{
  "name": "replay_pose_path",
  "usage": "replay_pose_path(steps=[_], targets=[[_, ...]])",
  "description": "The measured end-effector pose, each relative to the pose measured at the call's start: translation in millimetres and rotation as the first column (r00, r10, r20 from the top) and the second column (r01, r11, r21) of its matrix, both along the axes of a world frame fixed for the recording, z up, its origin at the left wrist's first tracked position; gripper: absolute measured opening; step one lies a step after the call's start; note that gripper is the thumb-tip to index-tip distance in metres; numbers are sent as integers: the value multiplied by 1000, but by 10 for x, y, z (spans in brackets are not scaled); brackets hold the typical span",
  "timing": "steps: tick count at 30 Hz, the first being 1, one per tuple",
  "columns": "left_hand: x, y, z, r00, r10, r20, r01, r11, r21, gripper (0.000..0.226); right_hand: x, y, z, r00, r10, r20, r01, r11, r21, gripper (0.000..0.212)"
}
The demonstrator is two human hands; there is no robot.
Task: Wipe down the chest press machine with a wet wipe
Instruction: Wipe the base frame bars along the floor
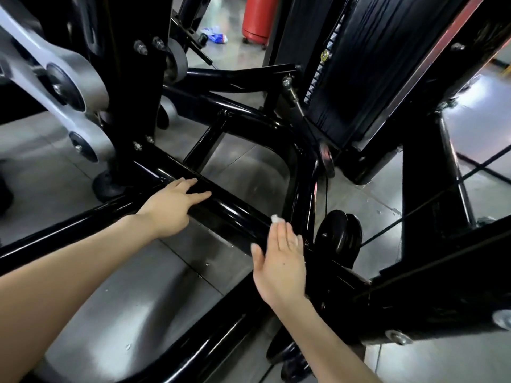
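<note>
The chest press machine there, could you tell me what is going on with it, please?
A person is bent over the machine, working at its black base frame. Their right hand, fingers straight, presses a white wipe onto the low crossbar; only scraps of the wipe show past the fingers. The left hand rests flat on the same bar, further along.

No legible text (yellow sticker [326, 55] blurred)

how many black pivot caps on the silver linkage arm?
2 on the silver linkage arm: upper cap at its big knuckle, lower cap below it. Others may be off-frame.
</note>
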State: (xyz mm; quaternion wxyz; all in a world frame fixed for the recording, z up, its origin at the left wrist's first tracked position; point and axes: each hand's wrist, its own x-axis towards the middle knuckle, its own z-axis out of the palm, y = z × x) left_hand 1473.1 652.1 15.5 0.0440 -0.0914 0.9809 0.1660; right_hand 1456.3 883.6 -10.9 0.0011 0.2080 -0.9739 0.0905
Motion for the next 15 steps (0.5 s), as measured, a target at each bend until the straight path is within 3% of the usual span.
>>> replay_pose_path(steps=[3, 6, 12, 15], targets=[[87, -37, 37, 999, 24, -25, -24, 1000, -2, 75, -39, -274, -22, 980, 197, 39, -195, 980, -32, 81], [224, -123, 91, 997, 34, -69, -33, 999, 14, 72, -68, -288, -26, 961, 276, 2, -276, 961, -18, 83], [618, -146, 280, 982, 76, -175, -82, 996, -26, 62, 82, 291, -39, 999, 13, 35, -13, 1000, -18, 88], [885, -20, 317, 989, 50, -137, -56, 998, -40, 61, 394, 243, -64, 995, 102, -16, -102, 995, -3, 83]])
